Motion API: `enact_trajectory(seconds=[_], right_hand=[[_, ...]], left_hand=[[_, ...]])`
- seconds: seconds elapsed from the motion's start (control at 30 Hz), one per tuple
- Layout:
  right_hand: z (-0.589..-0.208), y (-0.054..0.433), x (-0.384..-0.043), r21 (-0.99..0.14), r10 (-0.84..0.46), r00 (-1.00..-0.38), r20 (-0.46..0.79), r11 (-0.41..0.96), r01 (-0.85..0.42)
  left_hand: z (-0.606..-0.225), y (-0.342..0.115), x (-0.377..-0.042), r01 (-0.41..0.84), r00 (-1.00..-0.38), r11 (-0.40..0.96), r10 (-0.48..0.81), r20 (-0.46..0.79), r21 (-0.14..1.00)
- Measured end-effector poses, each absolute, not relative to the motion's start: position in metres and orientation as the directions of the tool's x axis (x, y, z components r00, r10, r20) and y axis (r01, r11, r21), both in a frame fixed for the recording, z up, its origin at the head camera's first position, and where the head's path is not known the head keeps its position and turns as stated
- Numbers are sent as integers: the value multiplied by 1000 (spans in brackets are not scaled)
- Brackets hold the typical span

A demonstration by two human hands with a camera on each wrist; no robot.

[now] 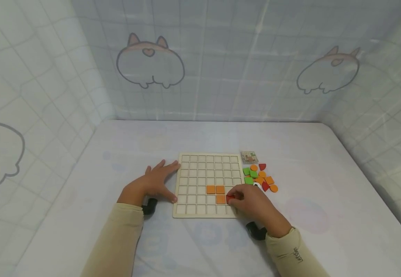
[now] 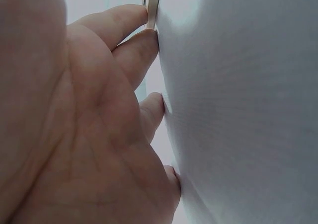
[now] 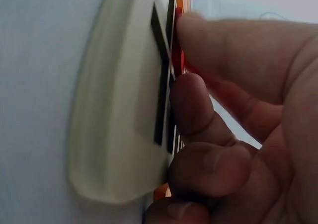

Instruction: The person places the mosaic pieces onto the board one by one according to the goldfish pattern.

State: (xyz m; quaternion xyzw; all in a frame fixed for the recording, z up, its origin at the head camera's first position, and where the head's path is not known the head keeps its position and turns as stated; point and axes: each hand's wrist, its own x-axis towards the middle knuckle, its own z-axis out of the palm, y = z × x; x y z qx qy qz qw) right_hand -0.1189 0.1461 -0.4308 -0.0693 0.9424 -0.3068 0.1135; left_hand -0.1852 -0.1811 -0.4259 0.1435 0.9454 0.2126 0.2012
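Pale cloth [image 1: 304, 154] is spread across the lower frame, entered from the bottom by two beige sleeves [image 1: 115, 234]. Right of centre, a red piece [image 1: 229, 198] is pinched between the thumb and fingers of the right hand [image 1: 256, 200], over the lower right of a gridded board [image 1: 200, 169]; whether it is seated cannot be told. The board's left edge is touched by the left hand [image 1: 155, 182], its thumb and fingers spread wide. Three orange squares [image 1: 220, 189] are set beside the red piece. Loose pieces [image 1: 249, 180] in green, orange and red are scattered off the board's right edge, below a small printed card [image 1: 249, 157]. Behind, the wall [image 1: 221, 57] is decorated with animal outlines [image 1: 150, 63].
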Motion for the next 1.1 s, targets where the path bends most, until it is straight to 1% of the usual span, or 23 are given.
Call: enact_trajectory(seconds=[0.07,0.17,0.23,0.37,0.47,0.53,0.67,0.73,0.87,0.97,1.1], right_hand=[[-430,148,-119,-599,-204,-965,-167,798,-65],[-427,157,-121,-602,-174,-970,-172,798,-36],[-422,171,-124,-594,-120,-977,-174,805,7],[-415,209,-131,-547,41,-985,-165,828,126],[-416,235,-136,-501,104,-980,-169,847,176],[-420,246,-139,-467,97,-976,-194,866,179],[-430,257,-146,-428,33,-973,-229,894,132],[-432,259,-146,-404,29,-975,-219,907,118],[-429,264,-142,-372,82,-984,-160,918,137],[-426,267,-138,-391,100,-984,-144,908,150],[-425,269,-138,-421,84,-982,-167,895,148]], left_hand=[[-426,-181,-185,187,-878,865,360,-316,466],[-427,-182,-185,193,-878,863,364,-309,467],[-427,-182,-185,195,-878,862,366,-308,468],[-427,-180,-186,201,-878,864,368,-307,463],[-428,-180,-187,201,-879,868,364,-307,454],[-428,-181,-187,196,-881,871,358,-309,451],[-431,-181,-187,190,-882,872,353,-313,451],[-432,-181,-187,188,-882,872,353,-313,453],[-432,-181,-187,190,-881,873,354,-315,450],[-431,-181,-186,193,-880,871,357,-314,451],[-430,-182,-185,193,-880,869,358,-311,455]])
